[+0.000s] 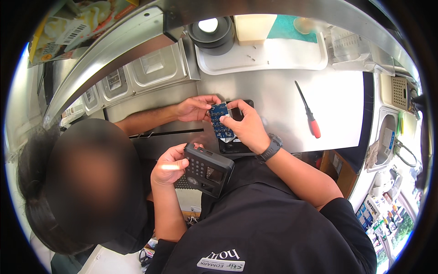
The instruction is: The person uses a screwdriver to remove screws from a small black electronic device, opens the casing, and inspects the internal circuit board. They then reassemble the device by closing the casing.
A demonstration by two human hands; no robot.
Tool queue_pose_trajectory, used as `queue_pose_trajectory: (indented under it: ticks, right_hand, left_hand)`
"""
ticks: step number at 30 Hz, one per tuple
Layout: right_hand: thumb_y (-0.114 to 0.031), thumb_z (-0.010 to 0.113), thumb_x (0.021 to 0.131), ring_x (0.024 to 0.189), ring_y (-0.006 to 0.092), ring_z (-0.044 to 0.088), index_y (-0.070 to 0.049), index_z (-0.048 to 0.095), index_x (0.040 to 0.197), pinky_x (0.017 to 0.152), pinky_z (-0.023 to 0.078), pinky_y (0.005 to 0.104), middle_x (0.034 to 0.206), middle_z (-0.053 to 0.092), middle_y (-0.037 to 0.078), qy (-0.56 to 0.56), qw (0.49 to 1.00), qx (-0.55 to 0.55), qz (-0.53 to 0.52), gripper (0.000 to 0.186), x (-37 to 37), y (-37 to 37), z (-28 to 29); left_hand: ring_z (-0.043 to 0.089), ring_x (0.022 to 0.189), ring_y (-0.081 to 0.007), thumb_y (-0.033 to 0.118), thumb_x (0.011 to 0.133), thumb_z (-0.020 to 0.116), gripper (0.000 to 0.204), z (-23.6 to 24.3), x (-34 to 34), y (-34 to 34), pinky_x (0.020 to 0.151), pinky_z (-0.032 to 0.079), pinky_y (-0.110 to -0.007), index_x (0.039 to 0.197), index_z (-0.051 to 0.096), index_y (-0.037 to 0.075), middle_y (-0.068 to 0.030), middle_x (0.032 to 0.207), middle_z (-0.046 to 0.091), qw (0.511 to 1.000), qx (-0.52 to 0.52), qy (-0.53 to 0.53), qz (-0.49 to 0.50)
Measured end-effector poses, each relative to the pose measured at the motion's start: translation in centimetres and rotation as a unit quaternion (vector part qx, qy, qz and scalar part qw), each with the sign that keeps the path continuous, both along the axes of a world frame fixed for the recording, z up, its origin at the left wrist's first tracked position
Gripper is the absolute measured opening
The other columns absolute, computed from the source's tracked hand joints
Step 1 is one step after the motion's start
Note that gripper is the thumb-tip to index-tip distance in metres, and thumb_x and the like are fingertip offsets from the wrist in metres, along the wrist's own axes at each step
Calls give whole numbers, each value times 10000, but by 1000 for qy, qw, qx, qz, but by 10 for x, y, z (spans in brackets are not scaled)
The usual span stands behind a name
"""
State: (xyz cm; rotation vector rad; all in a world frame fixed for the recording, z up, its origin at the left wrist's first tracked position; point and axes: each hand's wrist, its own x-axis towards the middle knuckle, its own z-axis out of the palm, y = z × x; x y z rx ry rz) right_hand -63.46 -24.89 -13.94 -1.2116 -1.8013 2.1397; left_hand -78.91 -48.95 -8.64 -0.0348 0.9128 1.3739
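Observation:
My left hand [169,165] grips a black keypad terminal [207,170] by its end, near my body. Rows of round buttons and a small dark screen show on its face. In my right hand [250,128], a blue circuit board [221,119] is pinched between thumb and fingers. A co-worker's hand [197,108] reaches in from the left, its fingertips at the board's left edge. Beneath the board lies a black shell-like part [235,146] on the steel counter, mostly covered by my right hand and the board.
A screwdriver [310,116] with a red handle lies on the counter [278,105] to the right. Behind, a white tray [292,64] carries small screws and a dark round container [212,39]. Lidded steel pans [157,68] stand far left. The co-worker leans in close at left.

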Motion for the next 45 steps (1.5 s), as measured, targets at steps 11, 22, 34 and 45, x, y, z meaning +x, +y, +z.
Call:
queue_pose_trajectory:
  ticks: [11, 22, 34, 45]
  right_hand:
    - [-231, 632, 1084, 964, 90, 642, -81, 644, 1275, 801, 544, 289, 1097, 685, 17, 75, 964, -249, -47, 244, 11, 15, 7]
    - [-414, 524, 1144, 1001, 85, 642, -79, 674, 1270, 834, 533, 269, 1106, 694, 16, 129, 956, -262, -34, 388, 18, 28, 6]
    - [-320, 609, 1108, 1054, 171, 658, 5, 688, 1275, 947, 524, 329, 1184, 682, 95, 85, 995, -50, -9, 374, 24, 19, -8]
    - [-214, 721, 1018, 1104, 302, 692, 4, 690, 1297, 1015, 529, 406, 1237, 708, 134, 88, 990, 111, -5, 355, 35, 21, 6]
  left_hand:
    - [745, 1119, -263, 113, 1038, 697, 384, -12, 11, 38, 1010, 601, -434, 1386, 606, -22, -150, 1252, 734, 988, -66, -49, 133]
    - [714, 1214, -268, 167, 1028, 727, 478, -25, 16, 62, 1067, 578, -461, 1442, 570, -13, -128, 1306, 715, 989, 25, -74, 129]
    - [712, 1192, -399, 223, 1043, 698, 444, -24, 14, 11, 1062, 568, -567, 1393, 593, -29, -235, 1330, 705, 976, 74, -68, 193]
    - [696, 1223, -451, 138, 1065, 640, 363, -18, 22, 11, 1046, 569, -630, 1369, 592, -56, -265, 1322, 695, 983, 88, -75, 141]
